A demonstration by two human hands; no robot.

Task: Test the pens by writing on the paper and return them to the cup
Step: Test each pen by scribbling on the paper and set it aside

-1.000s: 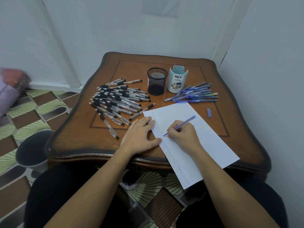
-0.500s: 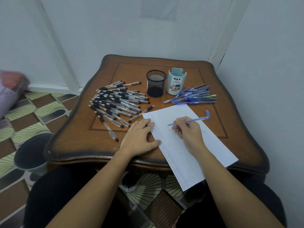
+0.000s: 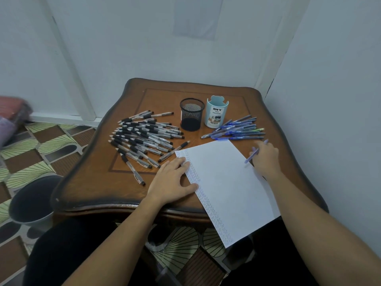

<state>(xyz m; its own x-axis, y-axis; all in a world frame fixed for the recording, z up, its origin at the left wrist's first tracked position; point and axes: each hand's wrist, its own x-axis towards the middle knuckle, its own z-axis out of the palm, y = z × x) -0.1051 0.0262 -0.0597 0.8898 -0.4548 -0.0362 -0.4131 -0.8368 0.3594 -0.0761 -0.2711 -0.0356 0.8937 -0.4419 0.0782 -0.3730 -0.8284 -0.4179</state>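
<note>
A white sheet of paper [image 3: 228, 178] lies on the wooden table [image 3: 99, 182], with rows of small pen marks along its left edge. My left hand [image 3: 171, 182] rests flat on that edge, fingers spread. My right hand [image 3: 266, 157] is at the paper's right edge and holds a blue pen [image 3: 250, 156]; a blue cap [image 3: 266, 141] shows at its fingertips. A black mesh cup [image 3: 191, 114] and a light-blue desk organiser cup [image 3: 216, 113] stand at the back. Several black-grip pens [image 3: 144, 137] lie left of the cups, several blue pens [image 3: 239, 129] right.
The table sits in a corner, white walls behind and close on the right. A dark bucket [image 3: 31, 201] stands on the patterned floor at the left. A red and purple bundle [image 3: 10, 112] lies at the far left. The paper overhangs the table's near edge.
My right hand has lifted the blue pen off the paper's left part and carried it right, to the paper's right edge where the loose cap lay. My left hand has stayed put.
</note>
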